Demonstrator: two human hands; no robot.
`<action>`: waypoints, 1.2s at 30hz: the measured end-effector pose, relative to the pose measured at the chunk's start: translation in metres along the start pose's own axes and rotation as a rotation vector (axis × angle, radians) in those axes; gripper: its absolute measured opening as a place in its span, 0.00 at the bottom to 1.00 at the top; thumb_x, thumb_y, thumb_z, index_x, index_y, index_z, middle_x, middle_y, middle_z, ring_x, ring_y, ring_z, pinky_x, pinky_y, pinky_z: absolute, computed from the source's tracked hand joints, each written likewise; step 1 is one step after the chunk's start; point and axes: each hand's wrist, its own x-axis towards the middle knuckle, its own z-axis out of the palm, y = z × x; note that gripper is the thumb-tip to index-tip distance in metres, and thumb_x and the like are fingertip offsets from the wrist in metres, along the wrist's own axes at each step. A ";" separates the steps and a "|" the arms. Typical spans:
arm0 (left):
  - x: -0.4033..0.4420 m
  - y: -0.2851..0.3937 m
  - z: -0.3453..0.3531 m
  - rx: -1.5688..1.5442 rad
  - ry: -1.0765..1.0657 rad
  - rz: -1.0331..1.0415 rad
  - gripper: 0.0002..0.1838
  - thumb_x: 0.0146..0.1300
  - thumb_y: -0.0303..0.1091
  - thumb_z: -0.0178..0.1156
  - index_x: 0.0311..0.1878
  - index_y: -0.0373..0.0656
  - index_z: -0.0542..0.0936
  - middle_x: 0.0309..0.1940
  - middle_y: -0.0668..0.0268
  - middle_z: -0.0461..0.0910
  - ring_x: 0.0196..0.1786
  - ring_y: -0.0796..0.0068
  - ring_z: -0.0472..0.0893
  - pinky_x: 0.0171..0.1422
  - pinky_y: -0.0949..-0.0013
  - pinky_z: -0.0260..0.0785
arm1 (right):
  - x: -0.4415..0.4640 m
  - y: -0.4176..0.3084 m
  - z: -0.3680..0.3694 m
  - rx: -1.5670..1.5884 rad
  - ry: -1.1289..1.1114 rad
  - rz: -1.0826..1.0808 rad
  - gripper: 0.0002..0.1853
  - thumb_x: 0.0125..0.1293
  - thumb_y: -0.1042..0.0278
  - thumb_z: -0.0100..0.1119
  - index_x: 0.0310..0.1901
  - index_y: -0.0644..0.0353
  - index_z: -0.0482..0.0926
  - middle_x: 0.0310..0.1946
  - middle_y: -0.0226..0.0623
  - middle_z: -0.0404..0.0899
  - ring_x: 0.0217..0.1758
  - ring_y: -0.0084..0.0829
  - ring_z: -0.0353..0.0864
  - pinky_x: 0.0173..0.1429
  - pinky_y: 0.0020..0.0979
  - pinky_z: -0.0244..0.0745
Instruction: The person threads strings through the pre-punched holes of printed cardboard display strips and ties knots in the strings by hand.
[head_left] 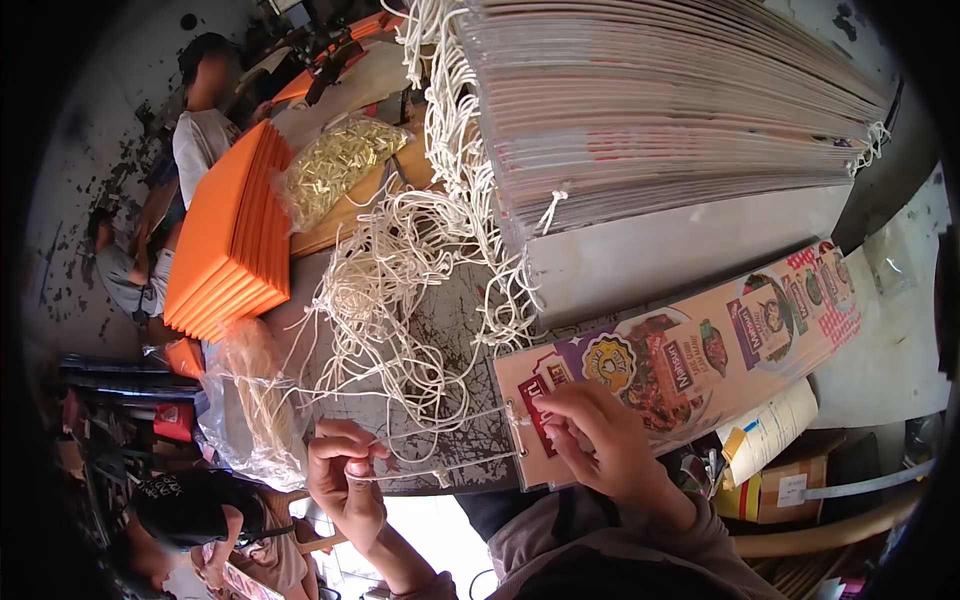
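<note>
A flat printed paper bag with food pictures lies slantwise at the front of the table. White cord runs in two strands from the eyelets at its left end, with a knot in the lower strand. My left hand is closed on the far end of this cord, pulled out to the left of the bag. Over the bag's eyelet end is my right hand, its fingers bent and apart, the tips at the printed surface beside the cord. Whether those tips pinch anything is hard to see.
A tall stack of bags fills the back right. Tangled white cords lie mid-table. Orange folders, a bag of gold-coloured pieces and a plastic bag of strands stand left. Other people are on the left.
</note>
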 end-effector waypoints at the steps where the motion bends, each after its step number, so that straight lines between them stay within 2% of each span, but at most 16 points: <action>1: 0.002 0.003 0.001 0.001 0.000 0.007 0.10 0.61 0.34 0.57 0.34 0.36 0.71 0.32 0.62 0.67 0.31 0.77 0.71 0.33 0.76 0.66 | -0.003 0.001 -0.001 -0.005 -0.001 -0.066 0.17 0.56 0.75 0.56 0.49 0.61 0.71 0.43 0.42 0.72 0.40 0.40 0.76 0.40 0.34 0.72; 5: -0.002 0.016 0.010 0.086 -0.095 0.016 0.09 0.58 0.34 0.58 0.31 0.36 0.74 0.34 0.61 0.69 0.33 0.75 0.73 0.37 0.75 0.69 | -0.018 -0.017 -0.038 -0.173 -0.035 -0.025 0.20 0.54 0.66 0.63 0.48 0.59 0.73 0.47 0.43 0.70 0.47 0.41 0.73 0.48 0.40 0.68; 7: -0.009 0.014 0.019 0.205 -0.251 0.113 0.06 0.53 0.28 0.60 0.32 0.38 0.75 0.38 0.60 0.72 0.39 0.70 0.77 0.41 0.72 0.74 | -0.027 -0.018 -0.065 -0.419 -0.065 0.048 0.30 0.45 0.55 0.69 0.51 0.56 0.72 0.55 0.46 0.66 0.57 0.45 0.66 0.59 0.50 0.58; 8: -0.012 0.012 0.022 0.251 -0.363 0.110 0.08 0.49 0.24 0.60 0.34 0.38 0.75 0.41 0.59 0.73 0.42 0.68 0.78 0.42 0.71 0.76 | -0.032 -0.014 -0.074 -0.427 -0.063 0.049 0.30 0.45 0.55 0.69 0.51 0.56 0.72 0.55 0.46 0.66 0.57 0.45 0.66 0.59 0.50 0.58; 10: -0.015 0.013 0.030 0.466 -0.624 0.166 0.17 0.41 0.17 0.58 0.38 0.40 0.74 0.50 0.57 0.72 0.46 0.65 0.78 0.43 0.69 0.77 | -0.045 -0.008 -0.090 -0.717 -0.101 0.202 0.39 0.36 0.50 0.72 0.54 0.53 0.70 0.61 0.48 0.60 0.64 0.48 0.59 0.64 0.56 0.49; 13: -0.016 0.006 0.038 0.789 -0.898 0.266 0.22 0.43 0.23 0.59 0.46 0.44 0.73 0.51 0.63 0.72 0.46 0.68 0.78 0.49 0.67 0.73 | -0.063 0.003 -0.100 -0.752 -0.154 0.263 0.43 0.33 0.50 0.73 0.56 0.52 0.68 0.62 0.48 0.58 0.66 0.48 0.57 0.65 0.58 0.47; 17: -0.009 0.000 0.041 0.941 -0.941 0.501 0.19 0.45 0.29 0.60 0.45 0.49 0.76 0.50 0.69 0.73 0.45 0.76 0.78 0.50 0.70 0.71 | -0.075 0.018 -0.104 -0.815 -0.101 0.187 0.39 0.36 0.56 0.72 0.54 0.55 0.69 0.60 0.41 0.63 0.65 0.41 0.61 0.65 0.52 0.51; 19: -0.007 -0.003 0.041 1.035 -0.908 0.672 0.13 0.46 0.32 0.61 0.39 0.52 0.78 0.46 0.73 0.76 0.44 0.82 0.77 0.50 0.73 0.69 | -0.072 0.013 -0.107 -0.812 -0.104 0.185 0.37 0.37 0.57 0.71 0.54 0.56 0.70 0.60 0.39 0.65 0.64 0.39 0.63 0.64 0.51 0.53; 22: -0.003 -0.003 0.041 1.045 -0.885 0.792 0.09 0.47 0.32 0.61 0.35 0.52 0.78 0.41 0.77 0.78 0.44 0.84 0.77 0.49 0.74 0.69 | -0.066 0.009 -0.115 -0.781 -0.122 0.172 0.36 0.36 0.59 0.71 0.52 0.57 0.71 0.59 0.36 0.67 0.62 0.37 0.65 0.63 0.49 0.55; 27: 0.017 -0.016 0.047 0.923 -0.762 0.791 0.07 0.49 0.31 0.62 0.33 0.47 0.77 0.37 0.72 0.79 0.42 0.80 0.78 0.43 0.74 0.71 | -0.055 0.001 -0.133 -0.778 -0.149 0.129 0.35 0.36 0.62 0.71 0.52 0.56 0.72 0.57 0.34 0.69 0.60 0.36 0.67 0.62 0.48 0.57; 29: 0.032 -0.021 0.054 0.850 -0.690 0.783 0.07 0.50 0.30 0.62 0.33 0.45 0.76 0.37 0.70 0.79 0.40 0.78 0.78 0.41 0.74 0.72 | -0.043 -0.002 -0.144 -0.895 -0.093 0.019 0.31 0.39 0.64 0.69 0.50 0.56 0.72 0.56 0.34 0.70 0.59 0.35 0.68 0.60 0.48 0.58; 30: 0.040 -0.020 0.060 0.767 -0.662 0.687 0.06 0.51 0.29 0.61 0.33 0.42 0.75 0.36 0.67 0.79 0.38 0.75 0.79 0.38 0.73 0.73 | -0.034 -0.002 -0.147 -0.985 -0.001 -0.062 0.23 0.43 0.70 0.65 0.46 0.57 0.74 0.49 0.34 0.74 0.54 0.35 0.71 0.60 0.48 0.59; 31: 0.047 -0.020 0.067 0.683 -0.634 0.591 0.06 0.51 0.28 0.61 0.33 0.40 0.75 0.36 0.64 0.79 0.35 0.73 0.79 0.36 0.72 0.73 | -0.025 0.001 -0.154 -0.986 -0.002 -0.061 0.23 0.43 0.70 0.65 0.46 0.57 0.74 0.49 0.34 0.74 0.54 0.35 0.71 0.60 0.48 0.59; 33: 0.058 -0.026 0.078 0.643 -0.644 0.463 0.07 0.55 0.27 0.59 0.36 0.37 0.73 0.32 0.60 0.79 0.33 0.66 0.80 0.34 0.69 0.74 | -0.006 0.009 -0.170 -1.200 0.163 -0.126 0.13 0.48 0.76 0.59 0.39 0.59 0.75 0.39 0.34 0.75 0.46 0.35 0.73 0.59 0.46 0.60; 35: 0.063 -0.034 0.090 0.499 -0.607 0.188 0.06 0.57 0.26 0.57 0.38 0.36 0.73 0.31 0.59 0.79 0.33 0.64 0.81 0.35 0.69 0.73 | 0.017 0.025 -0.182 -1.159 0.189 -0.151 0.11 0.49 0.78 0.57 0.37 0.59 0.75 0.36 0.34 0.73 0.43 0.36 0.73 0.58 0.46 0.60; 36: 0.067 -0.036 0.093 0.493 -0.607 0.189 0.06 0.57 0.26 0.57 0.38 0.36 0.73 0.31 0.59 0.79 0.33 0.64 0.81 0.35 0.69 0.73 | 0.027 0.033 -0.187 -1.113 0.213 -0.178 0.09 0.49 0.79 0.55 0.34 0.60 0.75 0.32 0.34 0.72 0.40 0.36 0.72 0.58 0.45 0.60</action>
